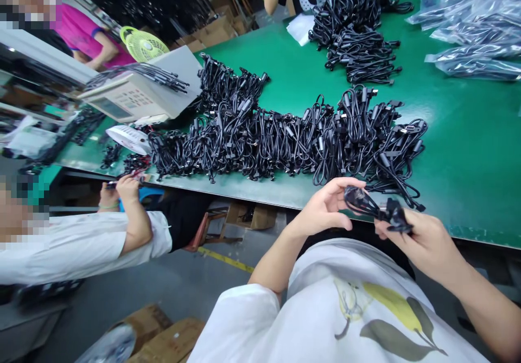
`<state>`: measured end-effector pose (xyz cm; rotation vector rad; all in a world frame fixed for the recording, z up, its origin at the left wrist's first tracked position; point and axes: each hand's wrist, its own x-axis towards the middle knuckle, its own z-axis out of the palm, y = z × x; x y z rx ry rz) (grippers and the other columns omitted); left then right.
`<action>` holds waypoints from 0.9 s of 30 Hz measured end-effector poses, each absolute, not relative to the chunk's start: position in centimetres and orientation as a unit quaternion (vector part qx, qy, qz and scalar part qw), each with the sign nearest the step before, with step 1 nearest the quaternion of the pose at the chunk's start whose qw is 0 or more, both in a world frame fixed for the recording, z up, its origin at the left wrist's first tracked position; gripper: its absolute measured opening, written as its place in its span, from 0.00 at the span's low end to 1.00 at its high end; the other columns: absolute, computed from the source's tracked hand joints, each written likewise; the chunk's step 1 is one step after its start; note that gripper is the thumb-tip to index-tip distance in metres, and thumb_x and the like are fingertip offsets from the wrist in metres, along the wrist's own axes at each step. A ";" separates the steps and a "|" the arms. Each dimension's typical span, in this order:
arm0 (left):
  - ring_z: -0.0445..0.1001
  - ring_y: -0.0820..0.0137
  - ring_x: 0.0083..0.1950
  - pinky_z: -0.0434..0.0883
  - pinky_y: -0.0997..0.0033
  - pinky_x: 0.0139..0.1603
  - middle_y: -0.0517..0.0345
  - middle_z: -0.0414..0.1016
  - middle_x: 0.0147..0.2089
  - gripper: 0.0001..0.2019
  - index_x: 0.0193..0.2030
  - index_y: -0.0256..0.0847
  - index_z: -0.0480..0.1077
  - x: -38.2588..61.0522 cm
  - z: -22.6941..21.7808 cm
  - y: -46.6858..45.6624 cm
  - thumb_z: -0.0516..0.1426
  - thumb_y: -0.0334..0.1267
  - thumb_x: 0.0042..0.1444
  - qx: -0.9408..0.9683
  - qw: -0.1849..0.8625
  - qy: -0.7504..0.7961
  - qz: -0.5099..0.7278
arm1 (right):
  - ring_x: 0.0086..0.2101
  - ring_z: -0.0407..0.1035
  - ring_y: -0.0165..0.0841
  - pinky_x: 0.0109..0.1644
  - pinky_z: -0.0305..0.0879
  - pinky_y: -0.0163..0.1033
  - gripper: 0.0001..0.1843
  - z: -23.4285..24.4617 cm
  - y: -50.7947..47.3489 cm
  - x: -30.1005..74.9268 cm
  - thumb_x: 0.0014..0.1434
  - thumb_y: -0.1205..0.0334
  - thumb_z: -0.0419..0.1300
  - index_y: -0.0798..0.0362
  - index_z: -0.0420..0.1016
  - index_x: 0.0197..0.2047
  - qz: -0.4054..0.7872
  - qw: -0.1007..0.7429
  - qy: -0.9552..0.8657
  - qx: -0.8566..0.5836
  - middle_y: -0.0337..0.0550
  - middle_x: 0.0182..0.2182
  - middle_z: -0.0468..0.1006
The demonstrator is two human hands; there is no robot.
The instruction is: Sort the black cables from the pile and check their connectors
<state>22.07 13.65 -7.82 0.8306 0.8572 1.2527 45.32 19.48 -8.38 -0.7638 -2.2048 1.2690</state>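
Observation:
A coiled bundle of black cable is in front of my body, just off the table's near edge. My right hand is closed around its connector end, with the fingertips partly hidden behind it. To the left, my left hand has its thumb and fingers apart in a C shape by the looped end; whether the fingers touch the loop I cannot tell. Beyond both hands, a long row of similar black cable bundles lies heaped on the green table.
More cable bundles are piled at the far side, near clear plastic bags of goods. A beige instrument and a green fan stand left. A co-worker in white handles something small. Cardboard boxes sit on the floor.

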 end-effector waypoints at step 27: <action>0.77 0.74 0.37 0.73 0.73 0.43 0.60 0.80 0.37 0.23 0.42 0.40 0.68 24.7 -6.8 14.0 0.75 0.40 0.46 0.198 0.584 0.442 0.652 | 0.17 0.64 0.25 0.21 0.49 0.30 0.15 -9.1 17.1 42.6 0.61 0.48 0.71 0.52 0.79 0.40 0.910 0.190 -0.265 -0.256 0.38 0.19 0.74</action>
